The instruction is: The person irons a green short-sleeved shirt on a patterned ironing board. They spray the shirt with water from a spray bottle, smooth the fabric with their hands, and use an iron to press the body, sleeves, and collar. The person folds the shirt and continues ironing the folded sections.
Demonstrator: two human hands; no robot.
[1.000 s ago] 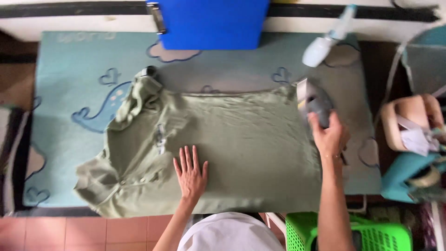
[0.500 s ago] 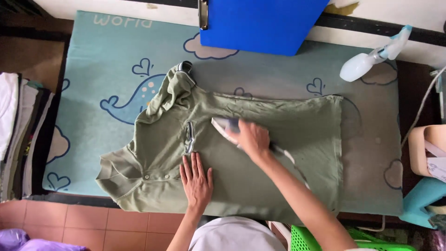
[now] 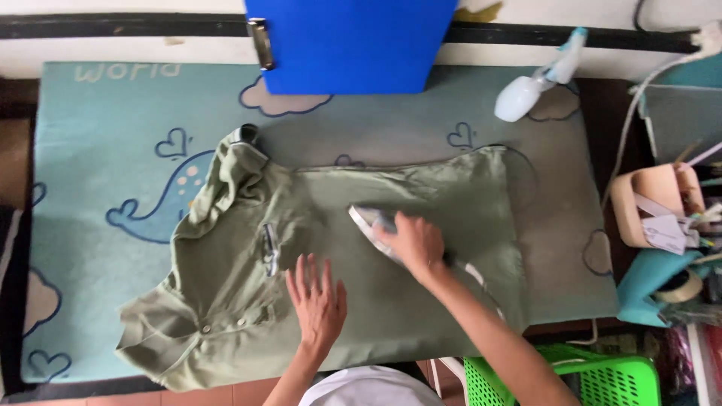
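- Right hand [image 3: 415, 242]: fingers closed around the handle of a clothes iron [image 3: 374, 222]; the iron's pointed soleplate shows just beyond the fingertips, flat on the cloth, pointing away from the wrist toward the collar end; a cord [image 3: 481, 277] trails back along the forearm
- Left hand [image 3: 319, 301]: fingers spread wide and laid flat, palm down, holding nothing; pressed on the cloth just beside the iron, on the near side of it
- Green polo shirt [image 3: 421, 331]: spread across the counter under both hands; collar [image 3: 233, 177] bunched well beyond the left fingers to their outer side; buttoned placket [image 3: 226, 325] just outside the left hand toward the near edge; a small pale emblem [image 3: 270, 246] on the chest just beyond the left fingertips
- Counter pad [image 3: 98, 165]: pale teal cover printed with a whale, hearts and clouds; bears the shirt; bare stretches lie well out from the left fingers
- Blue folder [image 3: 353, 41]: with a metal clip at one edge; at the far side of the counter, well beyond both hands
- Spray bottle [image 3: 530, 86]: pale body, light blue nozzle; lying tilted on the far corner, well beyond the right fingers
- Green plastic basket [image 3: 602, 380]: below the near counter edge, beside the right forearm
- Pink and teal containers [image 3: 654, 203]: off the counter's end, well outside the right hand; contents too cluttered to tell
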